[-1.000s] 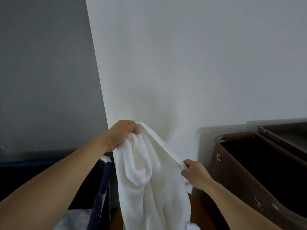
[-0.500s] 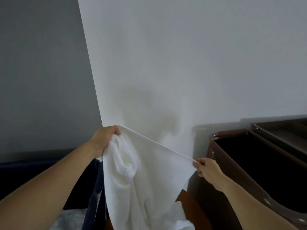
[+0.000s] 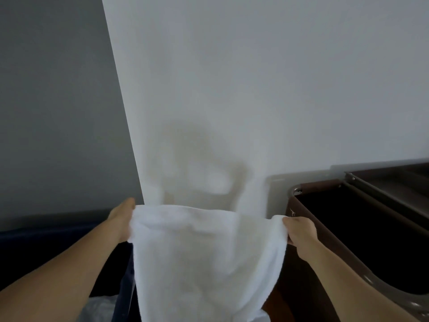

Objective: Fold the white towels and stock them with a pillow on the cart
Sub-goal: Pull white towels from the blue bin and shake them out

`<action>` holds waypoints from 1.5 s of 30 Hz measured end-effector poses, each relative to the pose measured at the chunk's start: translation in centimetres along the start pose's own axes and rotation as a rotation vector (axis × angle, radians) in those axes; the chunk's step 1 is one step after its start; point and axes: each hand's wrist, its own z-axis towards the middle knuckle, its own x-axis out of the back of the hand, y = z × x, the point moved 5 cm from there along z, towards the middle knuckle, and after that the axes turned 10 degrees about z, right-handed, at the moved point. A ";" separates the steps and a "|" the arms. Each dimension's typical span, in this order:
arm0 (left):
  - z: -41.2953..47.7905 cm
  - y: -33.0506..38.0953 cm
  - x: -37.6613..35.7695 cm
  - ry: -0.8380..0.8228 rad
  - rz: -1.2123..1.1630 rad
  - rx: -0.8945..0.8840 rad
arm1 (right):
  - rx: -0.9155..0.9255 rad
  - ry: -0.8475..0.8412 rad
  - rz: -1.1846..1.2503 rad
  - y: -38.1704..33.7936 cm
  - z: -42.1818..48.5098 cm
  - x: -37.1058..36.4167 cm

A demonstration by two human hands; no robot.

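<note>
A white towel (image 3: 204, 259) hangs spread out in front of me, its top edge stretched almost level between my hands. My left hand (image 3: 121, 219) grips the towel's upper left corner; most of its fingers are hidden behind the cloth. My right hand (image 3: 300, 231) pinches the upper right corner with curled fingers. The towel's lower part runs out of the bottom of the frame. No pillow is in view.
A brown cart bin (image 3: 362, 231) with a metal-trimmed rim stands at the right, its inside dark. At the left is a dark blue fabric hamper (image 3: 123, 282) with white linen (image 3: 99, 307) in it. A white wall panel (image 3: 255, 89) rises straight ahead.
My hands have drawn apart and levelled out, so the bunched, slanted towel is now stretched flat between them. My right hand rose; my left hand dropped slightly.
</note>
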 end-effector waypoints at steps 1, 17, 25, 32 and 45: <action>-0.6 -0.2 -1.3 -0.014 -0.013 -0.005 | 0.048 -0.018 -0.029 -0.6 -0.7 -1.0; -11.3 -0.2 -15.0 -0.219 0.422 -0.657 | 0.404 -0.189 -0.178 -7.1 -8.8 -9.7; -11.9 -0.3 -14.9 -0.195 0.463 -0.684 | 0.371 -0.258 -0.063 -6.3 -9.3 -10.5; -12.1 -0.2 -15.2 -0.173 0.554 -0.780 | 0.332 -0.363 0.047 -6.3 -10.5 -11.4; -11.6 7.1 -10.2 -0.236 0.133 -0.781 | 0.617 -0.419 -0.224 -8.4 -6.5 -9.0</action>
